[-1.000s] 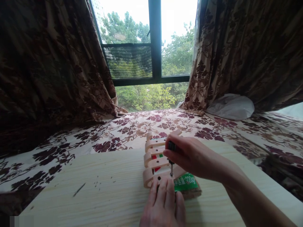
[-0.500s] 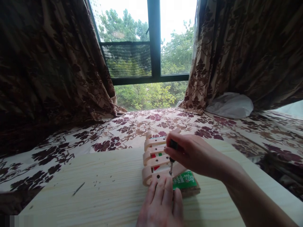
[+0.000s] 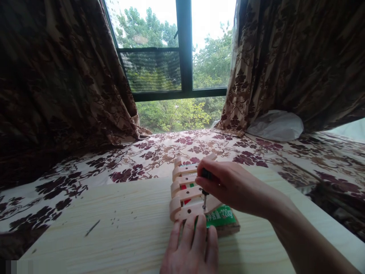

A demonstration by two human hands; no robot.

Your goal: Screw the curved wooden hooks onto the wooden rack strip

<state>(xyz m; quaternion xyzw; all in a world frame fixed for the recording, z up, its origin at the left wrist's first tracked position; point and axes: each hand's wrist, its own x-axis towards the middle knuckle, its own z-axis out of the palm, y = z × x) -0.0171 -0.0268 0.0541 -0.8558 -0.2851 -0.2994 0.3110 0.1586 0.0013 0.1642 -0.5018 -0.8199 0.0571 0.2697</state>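
A pale wooden piece of curved ribs and crossbars with dark screws or holes [image 3: 190, 193] lies on a green packet [image 3: 227, 217]. My right hand [image 3: 225, 182] is closed around the dark handle of a screwdriver [image 3: 205, 198]. The shaft points down, its tip at the right-hand screw spot on the nearest crossbar. My left hand [image 3: 190, 245] lies palm down in front, fingers stretched out and apart, fingertips against the near edge of that crossbar. The packet seems to rest on a brownish block, most of it hidden.
A light wooden board [image 3: 114, 201] bears the work, with a thin dark sliver [image 3: 92, 228] and small dark crumbs on the left. Behind it spreads flowered cloth [image 3: 159, 148]. A white plastic bag [image 3: 276, 125] sits by the right curtain, and a window [image 3: 186, 49] stands beyond.
My left fingers have spread a little and slid slightly toward me. The screwdriver stays at the same spot in my right hand. The whole view has shifted slightly.
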